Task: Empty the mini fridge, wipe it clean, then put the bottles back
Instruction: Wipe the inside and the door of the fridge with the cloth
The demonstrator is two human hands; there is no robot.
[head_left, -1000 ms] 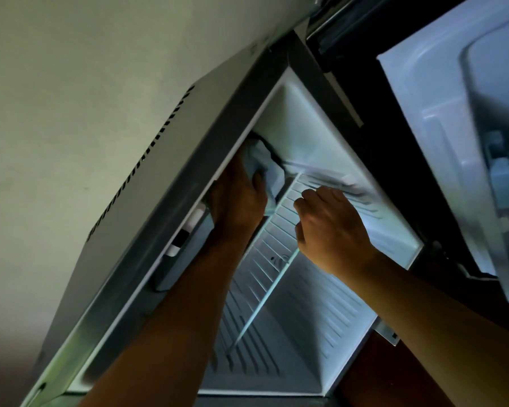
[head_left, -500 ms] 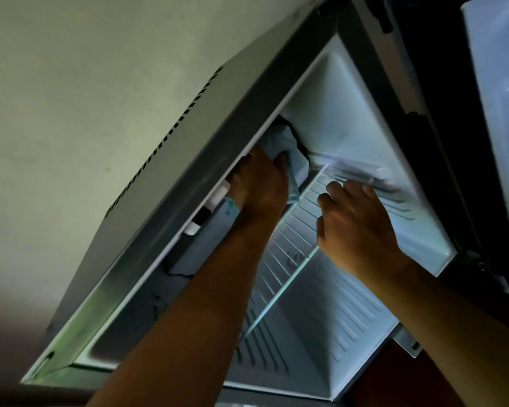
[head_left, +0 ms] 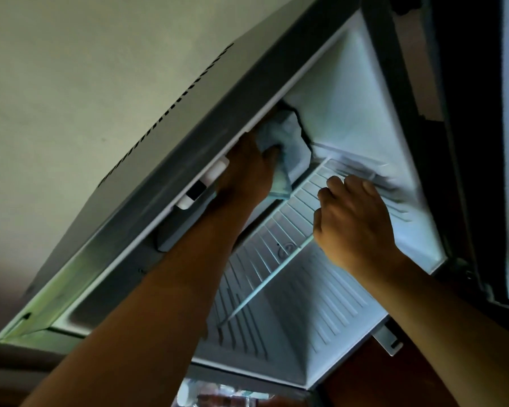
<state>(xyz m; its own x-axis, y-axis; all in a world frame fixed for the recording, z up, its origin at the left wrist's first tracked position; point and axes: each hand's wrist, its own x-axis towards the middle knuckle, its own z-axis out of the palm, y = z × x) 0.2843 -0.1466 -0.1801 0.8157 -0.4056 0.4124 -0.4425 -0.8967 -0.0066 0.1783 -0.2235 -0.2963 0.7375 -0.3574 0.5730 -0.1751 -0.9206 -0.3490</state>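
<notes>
Over the last second the left hand (head_left: 249, 168) has carried the crumpled pale blue cloth (head_left: 288, 148) further up into the top back corner of the white-lined mini fridge (head_left: 350, 92), so the wiping has moved on to the upper compartment; I judge the cleaning to be mid-way, with no bottles inside. That hand grips the cloth, fingers curled into it, pressing it against the inner wall. The right hand (head_left: 353, 221), well apart from the left, stays curled over the front of the white wire shelf (head_left: 291, 227), apparently steadying it just below the cloth.
</notes>
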